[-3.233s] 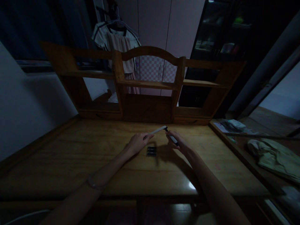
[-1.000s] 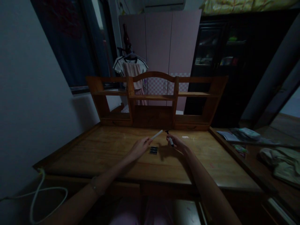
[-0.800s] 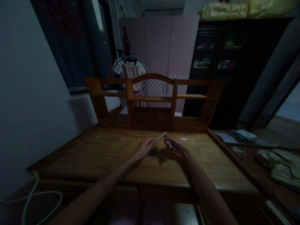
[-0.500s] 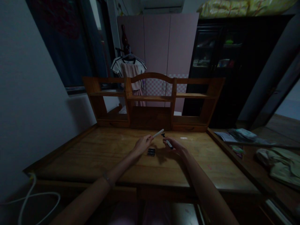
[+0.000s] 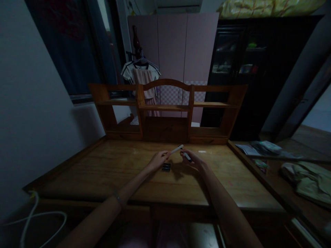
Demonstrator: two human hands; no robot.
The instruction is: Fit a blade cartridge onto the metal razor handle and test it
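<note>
Over the middle of a wooden desk [image 5: 108, 172], my left hand [image 5: 158, 160] pinches a slim white stick-like piece [image 5: 177, 149] that points up to the right. My right hand [image 5: 194, 161] is closed on a short white-and-black piece [image 5: 187, 156] whose dark tip points toward the white stick's end. The two tips nearly meet. A small black block [image 5: 166, 167] lies on the desk just below my left hand. The room is dim and fine detail is hard to read.
A wooden shelf unit [image 5: 168, 110] stands along the desk's back edge. Clothes hang [image 5: 141, 74] behind it before a pink wardrobe [image 5: 173, 51]. Papers and cloth [image 5: 300, 168] lie on a surface to the right. A white cable [image 5: 38, 220] loops at lower left.
The view pulled back and rose early on. Since then both hands kept their grips, moving the two pieces' tips together, apart, and together again above the black block.
</note>
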